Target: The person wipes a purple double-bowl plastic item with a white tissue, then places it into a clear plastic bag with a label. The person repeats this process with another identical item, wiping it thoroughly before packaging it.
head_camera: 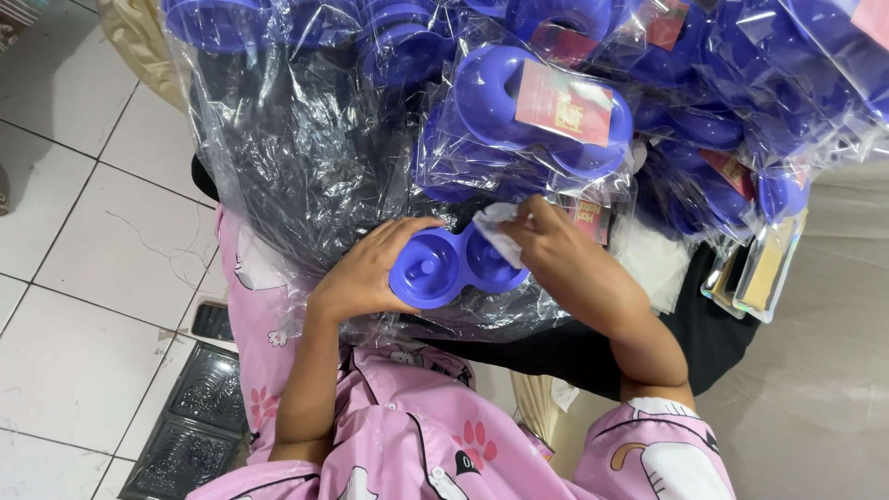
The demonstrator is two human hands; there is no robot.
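My left hand (370, 268) grips the left end of a purple plastic twin-cup tray (443, 268) held over my lap. My right hand (565, 259) presses a white cloth (500, 231) into the tray's right cup. Just beyond the hands lies a heap of the same purple trays sealed in clear plastic bags (537, 111), each with a pink and red card inside.
A large clear plastic sheet (287, 157) drapes over a dark bag in front of me. White floor tiles (83, 231) are at left, with a dark patterned glass block (190, 421) and a phone (215, 321) by my knee. Flat shiny packets (764, 268) lie at right on grey fabric.
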